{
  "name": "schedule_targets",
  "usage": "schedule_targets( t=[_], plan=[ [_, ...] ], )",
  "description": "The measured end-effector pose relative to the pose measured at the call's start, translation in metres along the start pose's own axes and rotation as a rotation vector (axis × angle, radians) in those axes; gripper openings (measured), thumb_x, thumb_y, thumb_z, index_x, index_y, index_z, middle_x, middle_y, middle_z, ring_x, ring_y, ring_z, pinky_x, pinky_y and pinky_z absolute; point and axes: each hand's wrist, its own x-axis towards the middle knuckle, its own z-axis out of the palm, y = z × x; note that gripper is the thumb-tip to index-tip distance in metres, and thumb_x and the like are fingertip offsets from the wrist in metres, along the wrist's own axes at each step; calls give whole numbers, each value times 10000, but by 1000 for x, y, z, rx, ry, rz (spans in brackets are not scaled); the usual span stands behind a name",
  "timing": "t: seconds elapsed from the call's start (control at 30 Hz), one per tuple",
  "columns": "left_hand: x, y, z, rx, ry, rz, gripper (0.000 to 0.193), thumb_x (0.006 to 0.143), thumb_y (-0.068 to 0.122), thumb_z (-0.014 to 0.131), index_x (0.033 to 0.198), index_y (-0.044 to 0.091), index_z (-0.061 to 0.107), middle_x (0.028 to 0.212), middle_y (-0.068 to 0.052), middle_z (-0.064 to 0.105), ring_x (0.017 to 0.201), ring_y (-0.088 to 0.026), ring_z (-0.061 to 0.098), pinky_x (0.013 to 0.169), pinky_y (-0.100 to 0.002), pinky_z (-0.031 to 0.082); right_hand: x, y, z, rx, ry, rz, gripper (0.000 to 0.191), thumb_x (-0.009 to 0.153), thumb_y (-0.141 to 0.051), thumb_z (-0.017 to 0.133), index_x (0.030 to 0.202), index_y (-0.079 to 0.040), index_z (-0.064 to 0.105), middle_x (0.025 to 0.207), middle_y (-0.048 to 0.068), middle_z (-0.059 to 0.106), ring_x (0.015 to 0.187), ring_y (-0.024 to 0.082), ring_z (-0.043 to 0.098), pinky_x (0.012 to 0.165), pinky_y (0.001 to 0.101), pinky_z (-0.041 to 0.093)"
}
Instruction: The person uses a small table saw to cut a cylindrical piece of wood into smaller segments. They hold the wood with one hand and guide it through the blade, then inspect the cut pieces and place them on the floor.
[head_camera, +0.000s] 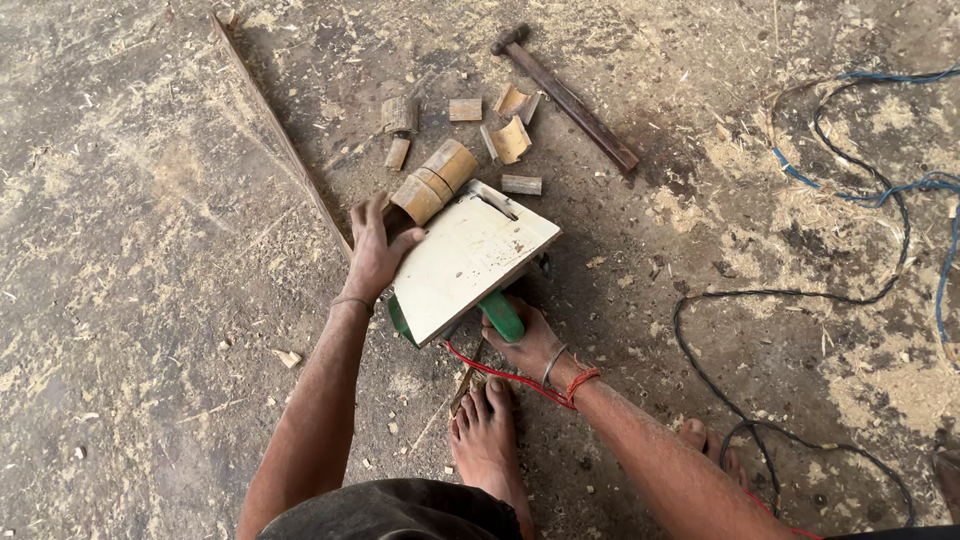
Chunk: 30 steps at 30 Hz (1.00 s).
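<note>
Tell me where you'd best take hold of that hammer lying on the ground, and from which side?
Probably the long dark handle of the hammer, around its middle, coming straight down from above. It lies flat on the dusty floor, running diagonally with the metal head at the upper left, so the shaft is bare along its length. The wood offcuts sit just to its left, so the right side looks freer.

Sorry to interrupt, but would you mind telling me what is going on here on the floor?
A person crouching on a dusty floor holds an upturned power saw, its flat pale base plate facing up. The right hand grips the saw's green handle, and the left hand rests against the plate's edge, beside a round length of bamboo lying at the saw's far end. Short cut bamboo pieces and a hammer lie beyond.
</note>
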Motion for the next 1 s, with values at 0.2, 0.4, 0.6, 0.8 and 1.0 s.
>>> schedule_targets(
  t=[0.2,0.4,0.6,0.8,1.0],
  plan=[
    [7,-5,-5,53,-57,-4,770,896,352,741,1493,22,383,1467,-272,384,1290,-459,552,1065,-537,565,-1,-1,1,34,8,-14,245,870,-217,775,1049,-104,652,998,22,726,942,163,704,898,357,600],
    [9,-6,-6,-2,-91,-76,666,1036,375,559,1534,-30,383,1409,-284,455,1286,-461,559,1037,-578,533,1,-1,1,14,-5,5,255,871,-235,780,1057,-114,655,998,19,725,933,162,705,884,361,606],
    [8,-13,-12,53,-159,-124,666,976,531,639,1343,-24,612,1331,-260,521,1176,-380,595,955,-540,581,2,1,3,3,-13,12,266,882,-237,766,1082,-110,645,1021,29,715,950,163,704,892,365,610],
    [5,-22,-9,23,-111,-145,505,1044,432,566,1314,16,665,995,-160,737,769,-288,712,752,-489,600,2,4,5,12,-8,44,275,882,-228,761,1093,-92,651,1037,40,718,957,180,702,894,375,610],
    [3,-12,-4,-10,-133,-20,521,1074,429,534,1316,-15,660,1086,-193,734,863,-245,732,850,-423,619,2,7,7,5,-2,-10,294,883,-236,776,1107,-94,650,1053,44,719,978,181,707,916,367,601]
  ],
)
